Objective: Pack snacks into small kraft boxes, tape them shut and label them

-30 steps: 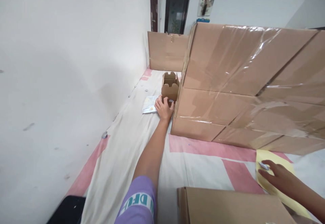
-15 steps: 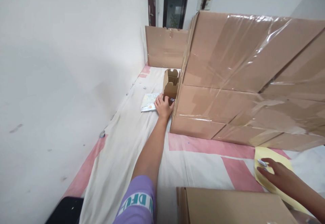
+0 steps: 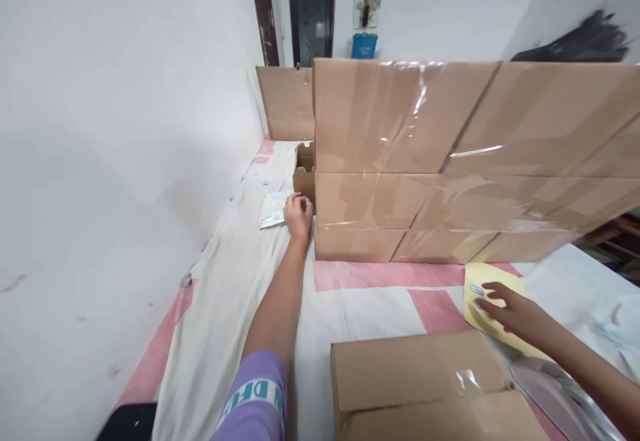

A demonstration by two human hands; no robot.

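Note:
My left hand (image 3: 299, 215) reaches far forward on the cloth-covered surface, at the near end of a narrow open cardboard box (image 3: 304, 179). Its thumb and fingers are pinched together; whatever may be between them is too small to make out. A pale printed packet (image 3: 275, 210) lies flat just left of that hand. Over a yellow sheet (image 3: 493, 279) on the right is my right hand (image 3: 513, 311), its thumb and index finger apart. A small whitish piece (image 3: 477, 289) rests on the sheet close to these fingertips.
A wall of taped cardboard boxes (image 3: 380, 201) stands right of my left hand. Nearer me is a closed carton (image 3: 400, 374). The white wall (image 3: 125, 161) runs along the left. A cardboard panel (image 3: 287, 104) stands upright behind, and clear plastic (image 3: 555, 387) lies under my right forearm.
The view has swung right, showing more of the near carton and the back wall. My left fingers have drawn together beside the narrow box. My right hand stays over the yellow sheet.

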